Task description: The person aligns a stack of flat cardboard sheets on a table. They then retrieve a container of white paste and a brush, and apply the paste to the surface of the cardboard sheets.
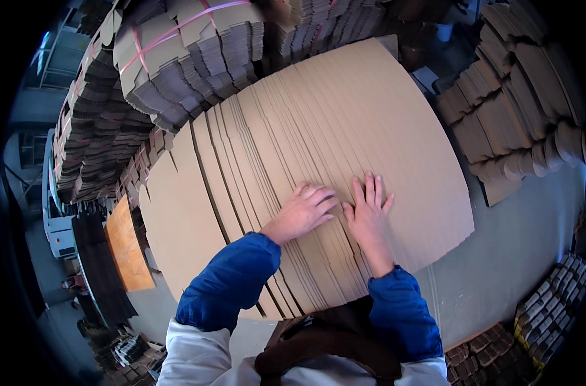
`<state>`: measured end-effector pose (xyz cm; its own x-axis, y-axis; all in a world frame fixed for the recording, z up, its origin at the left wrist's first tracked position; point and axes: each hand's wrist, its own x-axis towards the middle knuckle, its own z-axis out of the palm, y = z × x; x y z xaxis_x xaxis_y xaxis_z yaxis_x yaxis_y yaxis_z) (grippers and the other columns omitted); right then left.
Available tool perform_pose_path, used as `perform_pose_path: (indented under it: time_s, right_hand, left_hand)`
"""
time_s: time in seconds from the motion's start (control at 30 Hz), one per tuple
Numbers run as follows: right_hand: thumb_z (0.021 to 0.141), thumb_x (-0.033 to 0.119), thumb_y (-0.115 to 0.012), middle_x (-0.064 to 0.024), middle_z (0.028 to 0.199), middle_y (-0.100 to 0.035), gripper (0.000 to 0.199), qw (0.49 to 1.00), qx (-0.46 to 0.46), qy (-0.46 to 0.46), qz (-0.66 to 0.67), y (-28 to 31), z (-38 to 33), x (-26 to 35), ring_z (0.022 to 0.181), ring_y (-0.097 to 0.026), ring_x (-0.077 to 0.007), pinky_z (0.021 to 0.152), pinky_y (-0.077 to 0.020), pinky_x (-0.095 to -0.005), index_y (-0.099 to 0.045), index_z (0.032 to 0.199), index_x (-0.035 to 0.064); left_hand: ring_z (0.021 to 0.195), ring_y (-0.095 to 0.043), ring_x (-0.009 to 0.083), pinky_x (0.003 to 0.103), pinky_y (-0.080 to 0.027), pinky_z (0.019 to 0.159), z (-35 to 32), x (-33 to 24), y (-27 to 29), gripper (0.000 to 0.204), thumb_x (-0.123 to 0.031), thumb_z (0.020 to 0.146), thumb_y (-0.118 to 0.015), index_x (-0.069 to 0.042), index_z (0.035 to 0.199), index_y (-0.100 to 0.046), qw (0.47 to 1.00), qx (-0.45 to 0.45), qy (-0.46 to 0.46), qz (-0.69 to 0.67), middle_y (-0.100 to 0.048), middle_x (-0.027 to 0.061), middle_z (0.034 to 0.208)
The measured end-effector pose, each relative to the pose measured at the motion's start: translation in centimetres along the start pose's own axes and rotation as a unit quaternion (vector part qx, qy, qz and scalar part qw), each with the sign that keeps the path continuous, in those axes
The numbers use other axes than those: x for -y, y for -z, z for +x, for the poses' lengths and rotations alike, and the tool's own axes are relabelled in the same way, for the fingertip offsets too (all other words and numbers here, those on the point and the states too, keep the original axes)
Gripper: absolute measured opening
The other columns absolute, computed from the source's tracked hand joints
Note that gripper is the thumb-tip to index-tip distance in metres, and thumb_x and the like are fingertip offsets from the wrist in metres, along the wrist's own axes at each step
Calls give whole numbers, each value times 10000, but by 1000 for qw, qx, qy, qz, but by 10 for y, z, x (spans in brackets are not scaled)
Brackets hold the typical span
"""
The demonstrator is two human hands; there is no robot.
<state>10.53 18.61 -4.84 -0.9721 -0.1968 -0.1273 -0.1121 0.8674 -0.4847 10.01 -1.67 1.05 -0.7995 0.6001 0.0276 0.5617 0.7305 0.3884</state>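
Observation:
A wide spread of flat brown cardboard sheets [409, 154] lies before me, fanned so that their edges overlap in long, nearly parallel lines. On the middle of the sheets rests my left hand [301, 212], its fingers bent and a little apart, pointing right. Close beside it, my right hand [369, 219] lies palm down with the fingers spread, pressing on the cardboard. The hands nearly touch at the left fingertips and right thumb. Neither one visibly grips a sheet. Blue sleeve covers wrap both forearms.
Tall bundles of cut cardboard [190, 61] tied with pink strap stand behind the sheets. More cardboard stacks [505, 96] rise at the far right. An orange-brown board [127, 248] is on the left. Strapped bundles [550, 309] sit on the grey floor [479, 283] at lower right.

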Motion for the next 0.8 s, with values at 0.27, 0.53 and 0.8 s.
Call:
perform_pose_path:
  time_s: [0.27, 0.53, 0.8]
  right_hand:
    - [909, 364, -661, -101, 1664, -203, 670, 1000, 13, -16, -21, -1, -2, -4, 1548, -112, -329, 1163, -73, -710, -439, 1516, 185]
    - [902, 342, -675, -95, 1665, -203, 680, 999, 22, -21, -15, 1, -1, -4, 1546, -116, -330, 1169, -59, -703, -436, 1519, 183]
    - [891, 336, -684, -98, 1659, -218, 682, 1000, 17, -24, -9, 4, -2, -6, 1538, -144, -340, 1163, -70, -710, -446, 1510, 175]
  left_hand:
    - [1153, -538, 231, 454, -385, 1083, 31, 35, -25, 276, -296, 845, -738, -123, 1036, -638, 996, 28, -72, -48, -577, 37, 1112]
    - [1129, -530, 226, 425, -382, 1060, 34, 39, -23, 255, -299, 836, -748, -109, 965, -638, 994, 21, -78, -67, -573, 37, 1072]
    - [1151, -537, 238, 454, -382, 1063, 31, 40, -24, 282, -326, 853, -755, -128, 1013, -634, 993, 38, -79, -78, -584, 35, 1107]
